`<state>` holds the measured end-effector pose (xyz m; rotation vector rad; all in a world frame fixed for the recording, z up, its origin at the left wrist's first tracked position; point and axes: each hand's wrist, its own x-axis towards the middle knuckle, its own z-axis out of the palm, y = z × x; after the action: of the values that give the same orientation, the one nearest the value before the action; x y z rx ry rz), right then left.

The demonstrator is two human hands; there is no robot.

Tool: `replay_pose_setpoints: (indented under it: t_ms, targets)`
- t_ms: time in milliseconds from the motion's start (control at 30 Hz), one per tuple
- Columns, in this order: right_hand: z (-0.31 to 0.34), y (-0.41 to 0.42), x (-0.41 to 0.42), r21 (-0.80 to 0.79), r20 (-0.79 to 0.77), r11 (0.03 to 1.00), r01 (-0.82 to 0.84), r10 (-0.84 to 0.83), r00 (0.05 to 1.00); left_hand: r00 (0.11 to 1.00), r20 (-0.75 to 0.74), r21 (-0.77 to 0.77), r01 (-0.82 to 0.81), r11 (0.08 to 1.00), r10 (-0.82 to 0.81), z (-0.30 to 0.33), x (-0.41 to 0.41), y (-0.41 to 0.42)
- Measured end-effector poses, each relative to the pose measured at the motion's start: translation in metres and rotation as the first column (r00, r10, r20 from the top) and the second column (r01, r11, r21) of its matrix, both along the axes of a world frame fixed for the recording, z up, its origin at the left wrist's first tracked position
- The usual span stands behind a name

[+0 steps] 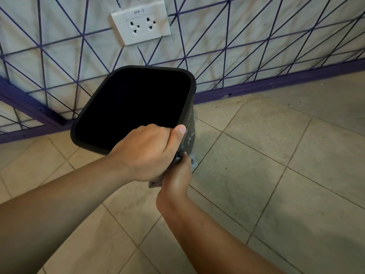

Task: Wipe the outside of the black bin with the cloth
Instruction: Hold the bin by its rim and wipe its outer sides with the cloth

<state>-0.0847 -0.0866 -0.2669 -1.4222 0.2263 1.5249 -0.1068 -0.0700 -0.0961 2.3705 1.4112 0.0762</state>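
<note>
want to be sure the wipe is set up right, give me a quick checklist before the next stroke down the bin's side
1. Bin steadied: ok. The left hand grips the near rim of the black bin, thumb on the outside.
2. Cloth in hand: ok. The right hand holds the grey cloth at the bin's right outer wall.
3. Cloth flat against the wall: cannot tell, the hands hide the contact.
4. Side needs wiping: ok. Pale smears show on that wall above the cloth.
5. Room to move: ok. The tiled floor right of the bin is bare.
6. Bin's base resting on the floor: cannot tell, it is hidden.
</note>
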Motion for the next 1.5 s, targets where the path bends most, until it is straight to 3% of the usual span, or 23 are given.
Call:
replay_pose_setpoints:
  t_ms: [167,233,433,533,667,833,900,1067,1200,1433,1500]
  targets:
    - [-0.009,0.008,0.007,-0.023,0.085,0.999,0.034,-0.032,0.996,1.000,0.006,0.001,0.011,1.000,-0.011,0.000,0.000,0.001]
    - [-0.008,0.006,0.009,-0.060,0.155,0.997,-0.040,0.049,0.987,1.000,0.009,0.004,0.008,1.000,-0.009,-0.001,0.000,0.002]
    - [0.006,0.004,0.010,0.018,0.038,0.998,0.068,-0.068,0.997,0.999,0.030,-0.018,0.011,1.000,-0.011,-0.001,-0.001,0.003]
    - [0.008,0.002,0.014,-0.035,0.148,0.996,-0.086,0.090,0.985,0.999,0.032,-0.013,0.001,1.000,-0.001,-0.001,0.000,0.003]
    - [0.010,-0.002,0.001,0.009,-0.060,0.998,0.065,-0.064,0.996,0.999,0.032,-0.032,-0.007,0.999,0.008,-0.001,-0.001,0.005]
    - [0.015,-0.001,0.011,-0.021,0.026,0.998,-0.064,0.065,0.998,0.999,0.041,-0.025,-0.020,0.999,0.021,-0.003,-0.001,0.006]
    - [0.016,-0.003,0.002,0.058,-0.017,0.998,-0.032,0.033,0.999,0.999,0.043,-0.024,-0.021,0.999,0.022,-0.003,-0.001,0.007]
    - [0.005,0.003,0.019,0.026,-0.071,0.999,-0.037,0.039,0.997,0.999,0.036,-0.015,-0.033,0.999,0.033,-0.003,0.002,0.008]
    - [0.015,-0.004,0.004,0.139,0.080,0.987,-0.087,0.076,0.994,0.998,0.027,-0.016,-0.047,0.999,0.048,-0.002,0.001,0.010]
    - [0.019,0.006,0.022,0.034,0.208,0.990,-0.139,0.129,0.969,0.997,0.008,0.007,-0.080,0.997,0.080,-0.004,0.004,0.011]
    - [0.022,-0.001,0.015,0.098,0.194,0.985,-0.145,0.124,0.973,0.996,0.010,0.005,-0.088,0.996,0.088,-0.003,0.005,0.012]
